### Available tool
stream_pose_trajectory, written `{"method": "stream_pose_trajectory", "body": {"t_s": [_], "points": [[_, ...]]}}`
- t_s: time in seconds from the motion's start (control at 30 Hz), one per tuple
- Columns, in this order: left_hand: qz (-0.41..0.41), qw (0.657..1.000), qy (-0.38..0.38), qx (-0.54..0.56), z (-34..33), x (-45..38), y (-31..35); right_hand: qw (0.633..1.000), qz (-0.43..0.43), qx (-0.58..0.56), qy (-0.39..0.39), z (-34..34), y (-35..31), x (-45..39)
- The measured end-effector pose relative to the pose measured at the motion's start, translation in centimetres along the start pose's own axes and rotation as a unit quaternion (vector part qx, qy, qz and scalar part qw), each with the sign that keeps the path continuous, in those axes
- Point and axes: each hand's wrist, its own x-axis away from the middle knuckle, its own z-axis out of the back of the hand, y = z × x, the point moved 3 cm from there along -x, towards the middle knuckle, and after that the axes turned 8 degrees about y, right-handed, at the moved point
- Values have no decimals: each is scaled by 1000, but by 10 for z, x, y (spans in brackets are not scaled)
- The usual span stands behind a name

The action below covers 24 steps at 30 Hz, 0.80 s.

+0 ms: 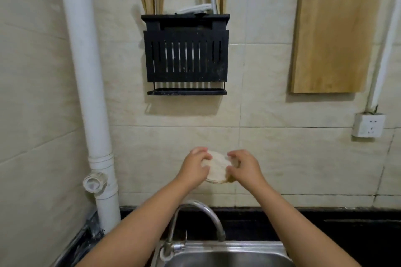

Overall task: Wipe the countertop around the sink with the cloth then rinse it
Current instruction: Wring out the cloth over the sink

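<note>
A small off-white cloth (pixel 217 167) is held up in front of the tiled wall, well above the tap. My left hand (pixel 195 166) grips its left edge with curled fingers. My right hand (pixel 242 166) grips its right edge the same way. The cloth is bunched between the two hands. Below them a steel sink (pixel 227 254) sits in a black countertop (pixel 347 232). A curved chrome tap (pixel 201 217) arches over the basin; no water shows at its spout.
A black slotted utensil rack (pixel 185 54) with chopsticks hangs on the wall above. A wooden cutting board (pixel 332 37) hangs at the right, with a white wall socket (pixel 368 125) below it. A white drain pipe (pixel 91 97) runs down the left.
</note>
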Motion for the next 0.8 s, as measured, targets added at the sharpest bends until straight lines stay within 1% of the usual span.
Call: {"method": "stream_pose_trajectory", "body": {"t_s": [0.07,0.13,0.27,0.37,0.57,0.73,0.8], "points": [[-56,997,17,-44,19,-24,14,997,57,40,10,6,-24,-26],[-96,991,48,-74,35,-48,23,994,97,43,37,14,-46,-50],[-132,981,98,-99,64,-97,40,980,168,68,86,26,-78,-96],[-138,976,105,-133,76,-129,43,969,207,106,87,27,-85,-130],[-114,972,44,-200,71,-157,32,958,233,163,17,14,-76,-165],[-119,957,31,-263,68,-177,31,966,204,156,-8,13,-67,-184],[-95,947,26,-306,65,-185,29,975,172,139,-17,15,-63,-195]]}}
